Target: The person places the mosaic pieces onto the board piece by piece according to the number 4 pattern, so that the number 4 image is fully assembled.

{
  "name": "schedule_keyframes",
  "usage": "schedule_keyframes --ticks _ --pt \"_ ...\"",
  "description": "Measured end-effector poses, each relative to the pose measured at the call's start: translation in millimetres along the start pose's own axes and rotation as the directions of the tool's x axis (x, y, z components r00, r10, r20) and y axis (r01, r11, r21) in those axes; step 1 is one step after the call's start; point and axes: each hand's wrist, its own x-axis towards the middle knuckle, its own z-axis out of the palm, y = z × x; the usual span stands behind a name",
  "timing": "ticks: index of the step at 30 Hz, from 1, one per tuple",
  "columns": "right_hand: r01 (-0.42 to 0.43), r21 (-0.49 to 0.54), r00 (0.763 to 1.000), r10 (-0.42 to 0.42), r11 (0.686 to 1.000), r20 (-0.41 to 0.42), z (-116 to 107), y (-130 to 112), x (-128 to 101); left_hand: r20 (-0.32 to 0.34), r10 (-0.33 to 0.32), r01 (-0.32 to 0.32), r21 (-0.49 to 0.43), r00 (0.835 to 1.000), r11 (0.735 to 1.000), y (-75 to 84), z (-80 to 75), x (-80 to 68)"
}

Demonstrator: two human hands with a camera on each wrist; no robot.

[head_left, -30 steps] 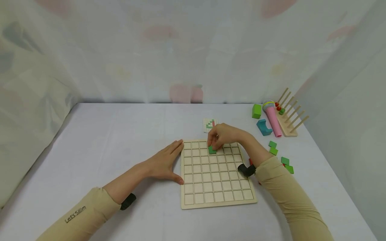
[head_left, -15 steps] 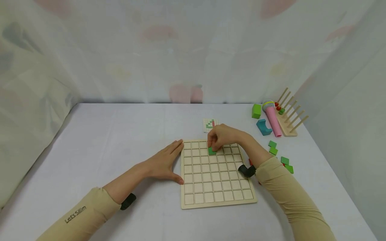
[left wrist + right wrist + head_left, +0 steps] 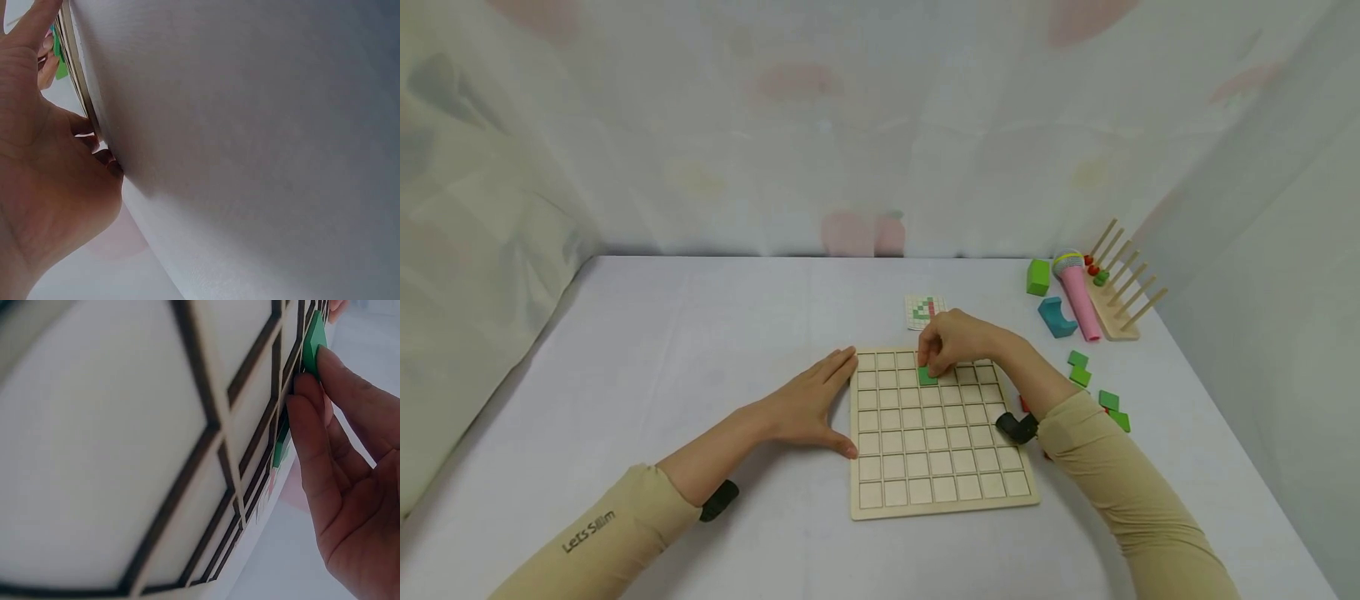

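From the head camera, the only legible writing was "Let's Slim" printed on the left sleeve [image 3: 589,533]; the small pattern card [image 3: 923,310] beyond the board carried a green and red grid picture but no words that could be read. The right hand [image 3: 953,342] hovered over the far rows of the wooden grid board [image 3: 936,487], its fingertips curled and pinching a green tile [image 3: 927,377] that sat in a cell of the second row from the far edge. The left hand [image 3: 808,406] lay flat on the white table [image 3: 700,350], fingers straight and together, thumb spread, pressed against the board's left edge. Right of the board lay loose green tiles [image 3: 1097,387], and further back a green cube [image 3: 1038,277], a teal block [image 3: 1057,317], a pink toy microphone [image 3: 1078,296] and a wooden peg rack [image 3: 1122,292]. The table's left half and near edge lay bare.

The left wrist camera showed the left hand [image 3: 44,187] with its thumb tip touching the board's edge [image 3: 78,62]; the fingers were mostly out of frame.

The right wrist camera showed the fingertips [image 3: 315,400] clamped on the green tile [image 3: 312,340], which stood tilted at the board's grid lines [image 3: 206,425].
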Motion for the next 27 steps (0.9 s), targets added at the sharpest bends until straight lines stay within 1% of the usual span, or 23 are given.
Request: schedule_keyframes --ticks 9,21,27 --pt "-0.012 0.004 1.000 0.012 1.000 -0.004 0.7 2.3 0.6 0.002 0.006 -0.006 -0.007 1.000 1.000 1.5 -1.1 0.2" --pt "0.011 -0.048 1.000 -0.012 0.999 -0.025 1.1 1.3 1.7 -0.002 0.007 -0.007 0.009 1.000 1.000 0.4 -1.3 0.6" --pt "0.013 -0.075 1.000 -0.015 0.997 -0.016 0.3 -0.2 0.1 0.004 0.004 -0.004 0.006 1.000 1.000 0.8 -1.8 0.1"
